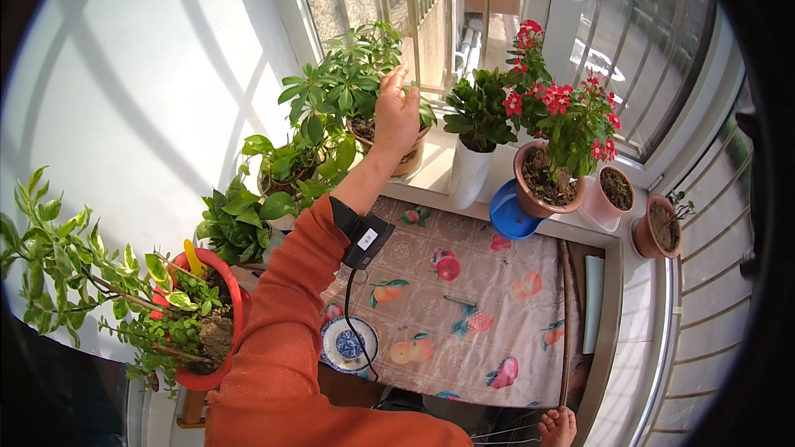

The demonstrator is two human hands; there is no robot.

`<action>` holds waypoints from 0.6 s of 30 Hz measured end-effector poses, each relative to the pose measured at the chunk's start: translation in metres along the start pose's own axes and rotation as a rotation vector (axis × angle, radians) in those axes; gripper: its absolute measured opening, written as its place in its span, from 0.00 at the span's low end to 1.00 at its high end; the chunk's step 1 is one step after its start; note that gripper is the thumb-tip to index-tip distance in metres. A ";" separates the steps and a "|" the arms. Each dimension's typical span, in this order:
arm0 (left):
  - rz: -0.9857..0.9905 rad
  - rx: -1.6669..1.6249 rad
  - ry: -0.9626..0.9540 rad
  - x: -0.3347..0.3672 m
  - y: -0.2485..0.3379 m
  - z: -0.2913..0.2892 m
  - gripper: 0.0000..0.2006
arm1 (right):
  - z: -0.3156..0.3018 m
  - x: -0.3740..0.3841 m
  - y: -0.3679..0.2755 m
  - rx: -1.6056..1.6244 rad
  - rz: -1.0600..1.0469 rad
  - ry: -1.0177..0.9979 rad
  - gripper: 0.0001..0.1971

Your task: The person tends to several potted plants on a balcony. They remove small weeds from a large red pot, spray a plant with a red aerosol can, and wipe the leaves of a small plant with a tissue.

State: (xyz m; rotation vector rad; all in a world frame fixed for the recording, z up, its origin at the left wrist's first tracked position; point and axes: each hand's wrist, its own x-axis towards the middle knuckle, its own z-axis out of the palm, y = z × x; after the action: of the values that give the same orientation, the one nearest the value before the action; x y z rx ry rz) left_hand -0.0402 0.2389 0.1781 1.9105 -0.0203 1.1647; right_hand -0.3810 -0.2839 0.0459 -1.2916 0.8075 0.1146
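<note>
My left hand (398, 114) is raised at the umbrella plant (348, 74) on the windowsill. Its fingers point upward, the thumb stands apart, and I see nothing held; whether it touches the leaves I cannot tell. Behind the wrist stands the plant's brown pot (411, 161). A black device (368, 242) with a cable is strapped to my left wrist. At the lower right edge, my right hand (559, 428) is closed around the near end of a long thin brown stick (566, 331), which runs along the right side of the patterned tablecloth (464, 281).
Beside the umbrella plant stand a white vase (469, 174) with a leafy plant, a red-flowering plant (567, 108) over a blue dish (512, 213), and small pots. A red planter (236, 314) is at the left. A blue-white plate (349, 344) and a pen (460, 301) lie on the tablecloth.
</note>
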 end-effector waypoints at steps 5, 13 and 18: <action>-0.221 -0.085 0.051 0.037 -0.004 -0.028 0.16 | -0.009 0.004 0.008 0.029 0.020 0.050 0.16; -0.314 0.473 -0.168 0.082 -0.014 -0.054 0.10 | -0.017 0.014 0.015 0.006 0.013 0.006 0.19; -0.359 0.864 -0.298 0.092 -0.010 -0.045 0.16 | -0.020 0.020 0.016 -0.001 0.013 -0.003 0.20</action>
State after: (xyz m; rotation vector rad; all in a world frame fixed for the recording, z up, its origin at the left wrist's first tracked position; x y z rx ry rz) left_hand -0.0164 0.3122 0.2458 2.6694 0.7399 0.6660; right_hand -0.3842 -0.3033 0.0201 -1.2871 0.8135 0.1271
